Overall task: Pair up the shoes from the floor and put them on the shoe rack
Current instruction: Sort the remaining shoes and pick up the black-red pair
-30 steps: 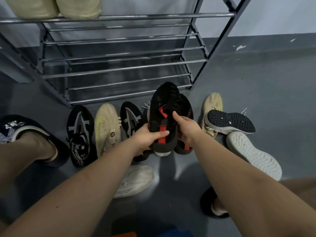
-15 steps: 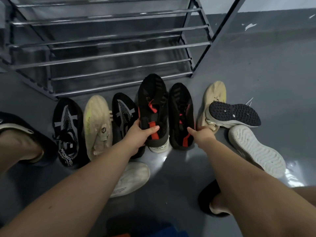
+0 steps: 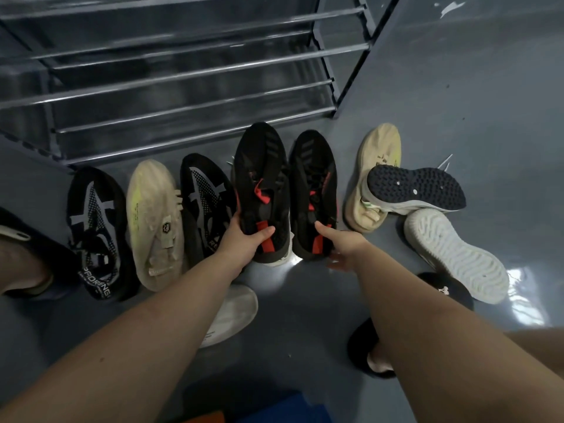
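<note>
Grey glossy floor (image 3: 457,96) fills the view, with the metal shoe rack (image 3: 189,74) standing at twelve o'clock, its chrome bars bare where they show. Across the floor in front of it runs a loose row of shoes.

The pairing step looks to be in hand for the two black shoes with red tabs. The left hand (image 3: 244,239) grips the heel end of the left black-and-red shoe (image 3: 259,184), thumb curled over the red heel tab and the other digits under it. Just beside it at three o'clock lies the right black-and-red shoe (image 3: 314,190), toes toward the rack. The right hand (image 3: 341,245) rests at this shoe's heel with the thumb laid along the collar; its fingers are tucked below and behind, so I cannot tell whether it holds the shoe or only touches it.

Next, I judge, both shoes need a firm hold at the heels, then a lift together toward twelve o'clock onto a bar tier, kept side by side.

Other shoes wait: two black-and-white mesh shoes (image 3: 94,227) (image 3: 204,203) parted by a beige shoe (image 3: 152,221), another beige shoe (image 3: 375,172) at three o'clock under a dark-soled trainer (image 3: 415,187) lying on its side, and a white-soled shoe (image 3: 457,254) turned over. A pale shoe (image 3: 232,312) is half hidden by the left forearm. The rack's upper tiers are cut off, and motion blurs its bars.
</note>
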The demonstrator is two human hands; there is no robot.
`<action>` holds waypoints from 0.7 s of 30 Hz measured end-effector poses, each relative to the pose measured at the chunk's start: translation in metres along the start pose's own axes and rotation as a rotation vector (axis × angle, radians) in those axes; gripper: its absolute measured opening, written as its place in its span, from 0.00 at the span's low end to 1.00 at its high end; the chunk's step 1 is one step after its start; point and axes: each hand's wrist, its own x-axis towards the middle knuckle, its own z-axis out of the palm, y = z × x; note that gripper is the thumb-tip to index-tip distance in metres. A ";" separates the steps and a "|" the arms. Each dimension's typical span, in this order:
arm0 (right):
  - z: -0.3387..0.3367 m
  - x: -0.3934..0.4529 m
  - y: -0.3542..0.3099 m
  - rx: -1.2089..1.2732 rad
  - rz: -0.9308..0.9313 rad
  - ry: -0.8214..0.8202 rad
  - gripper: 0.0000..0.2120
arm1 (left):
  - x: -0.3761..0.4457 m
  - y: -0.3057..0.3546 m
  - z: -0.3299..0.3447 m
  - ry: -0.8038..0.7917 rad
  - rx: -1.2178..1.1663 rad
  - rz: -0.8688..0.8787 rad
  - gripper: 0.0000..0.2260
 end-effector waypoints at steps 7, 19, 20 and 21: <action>0.006 -0.001 -0.001 0.119 -0.039 -0.037 0.16 | 0.005 -0.004 0.001 -0.005 -0.001 0.006 0.29; 0.010 -0.034 -0.007 0.216 -0.161 -0.083 0.22 | -0.013 0.014 -0.018 -0.054 -0.018 0.004 0.26; 0.011 -0.040 -0.008 0.233 -0.151 -0.104 0.22 | -0.015 0.016 -0.021 -0.056 -0.015 0.009 0.25; 0.011 -0.044 -0.008 0.247 -0.145 -0.128 0.22 | -0.018 0.017 -0.023 -0.059 -0.020 0.012 0.24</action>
